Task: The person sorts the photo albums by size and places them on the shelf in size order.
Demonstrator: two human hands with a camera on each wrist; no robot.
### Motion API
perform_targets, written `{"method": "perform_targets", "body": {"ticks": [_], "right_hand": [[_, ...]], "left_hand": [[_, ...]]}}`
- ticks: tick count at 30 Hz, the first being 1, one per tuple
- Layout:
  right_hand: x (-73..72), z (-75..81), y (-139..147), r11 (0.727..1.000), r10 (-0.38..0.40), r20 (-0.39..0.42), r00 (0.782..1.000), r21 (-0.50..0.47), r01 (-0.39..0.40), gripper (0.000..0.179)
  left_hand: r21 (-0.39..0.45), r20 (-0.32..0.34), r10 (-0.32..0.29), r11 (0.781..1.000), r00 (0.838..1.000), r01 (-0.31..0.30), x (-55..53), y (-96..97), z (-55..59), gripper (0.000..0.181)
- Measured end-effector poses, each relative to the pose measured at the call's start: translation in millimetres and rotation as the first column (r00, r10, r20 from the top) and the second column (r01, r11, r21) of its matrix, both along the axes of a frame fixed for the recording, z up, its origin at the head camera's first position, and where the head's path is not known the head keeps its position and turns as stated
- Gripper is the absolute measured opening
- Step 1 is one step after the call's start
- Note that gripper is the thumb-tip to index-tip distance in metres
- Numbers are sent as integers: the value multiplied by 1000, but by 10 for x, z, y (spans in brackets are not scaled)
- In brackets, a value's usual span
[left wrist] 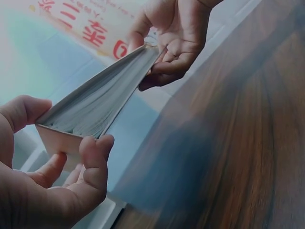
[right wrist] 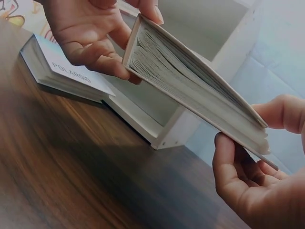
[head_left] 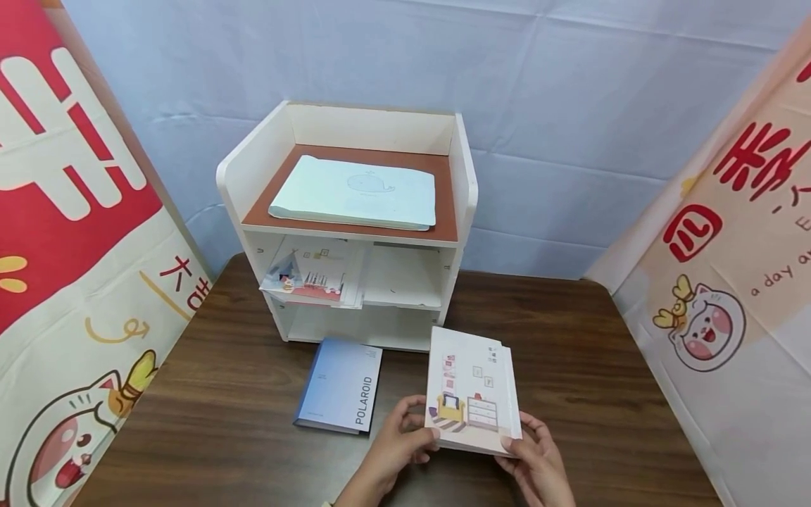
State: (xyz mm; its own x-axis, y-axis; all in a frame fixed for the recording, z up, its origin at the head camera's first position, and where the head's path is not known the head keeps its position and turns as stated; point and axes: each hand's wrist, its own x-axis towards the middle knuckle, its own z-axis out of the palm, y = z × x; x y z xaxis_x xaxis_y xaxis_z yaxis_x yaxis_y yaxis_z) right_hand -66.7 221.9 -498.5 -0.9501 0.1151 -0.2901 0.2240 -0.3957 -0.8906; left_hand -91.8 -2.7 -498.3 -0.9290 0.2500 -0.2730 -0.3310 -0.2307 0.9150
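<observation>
Okay, head view first: the left hand (head_left: 399,443) has the lower left corner of a white picture-cover book (head_left: 472,394), thumb over the edge; the right hand (head_left: 535,458) grips the lower right corner, thumb on the cover; so both are closed around the same book, held up over the front right part of the dark wood tabletop (head_left: 209,394); the cover shows a yellow armchair and a little chest of drawers. Left of it a blue POLAROID album (head_left: 342,384) lies flat, just in front of a white shelf unit (head_left: 374,127); up top there's a pale whale-drawing album (head_left: 361,204), and some printed sheets or covers (head_left: 310,271) sit in the left of the middle compartment; pale blue cloth (head_left: 380,56) behind, printed banners (head_left: 70,267) at both sides.

Left wrist view: we get the book edge-on, tilted, covers a bit apart and pages fanned between them; left hand pinches the spine end, right hand has the far end.

Right wrist view: same book, lower edge facing us; right thumb on one cover, fingers under the other; left hand at the spine; POLAROID album behind on the tabletop.
</observation>
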Motion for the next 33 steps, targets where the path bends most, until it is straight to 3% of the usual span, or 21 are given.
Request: {"method": "perform_targets", "body": {"ticks": [14, 28, 33], "right_hand": [[-5, 81, -222, 998, 60, -58, 996, 1, -60, 54], [-12, 137, -561, 984, 134, -111, 985, -106, -146, 59], [-25, 182, -641, 983, 140, -90, 986, -104, -149, 61]], "left_hand": [[9, 40, 24, 1000, 999, -25, 49, -292, 72, 64], [-18, 17, 89, 996, 996, -89, 143, -642, 170, 61], [-17, 5, 114, 993, 994, -113, 155, -692, 213, 60]]}}
